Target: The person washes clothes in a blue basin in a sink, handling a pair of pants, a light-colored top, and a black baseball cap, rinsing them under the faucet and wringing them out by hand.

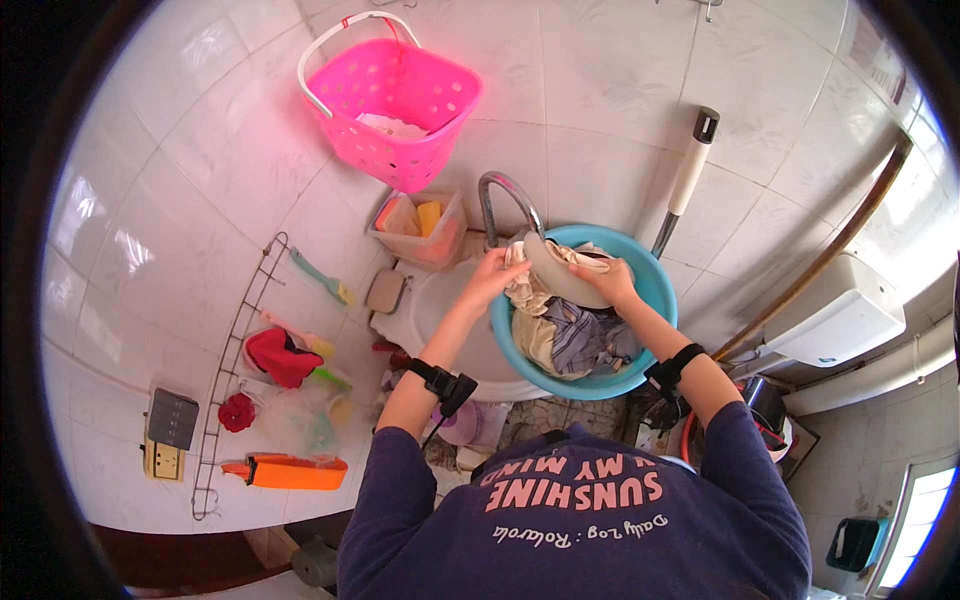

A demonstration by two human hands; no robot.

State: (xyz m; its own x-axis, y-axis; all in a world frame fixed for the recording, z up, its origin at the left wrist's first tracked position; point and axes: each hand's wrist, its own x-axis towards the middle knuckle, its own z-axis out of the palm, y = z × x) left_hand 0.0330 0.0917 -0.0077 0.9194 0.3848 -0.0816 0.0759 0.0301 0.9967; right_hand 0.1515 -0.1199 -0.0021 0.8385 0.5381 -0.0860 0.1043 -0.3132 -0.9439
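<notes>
A blue plastic basin rests on the white sink, beneath the curved metal faucet. Inside lie a grey-blue patterned cloth and cream fabric. Above the basin, my left hand grips a bunched cream cloth at its left side. My right hand pinches the cloth's right part, with the thumb on top. A pale, smooth, curved piece spans between both hands; whether it belongs to the cloth I cannot tell. The fingers under the fabric are partly hidden.
A pink perforated basket hangs on the tiled wall, above a clear plastic box with sponges. A soap dish sits left of the sink. A wire rack holds brushes and cloths. Right stand a white-handled pole and a wooden stick.
</notes>
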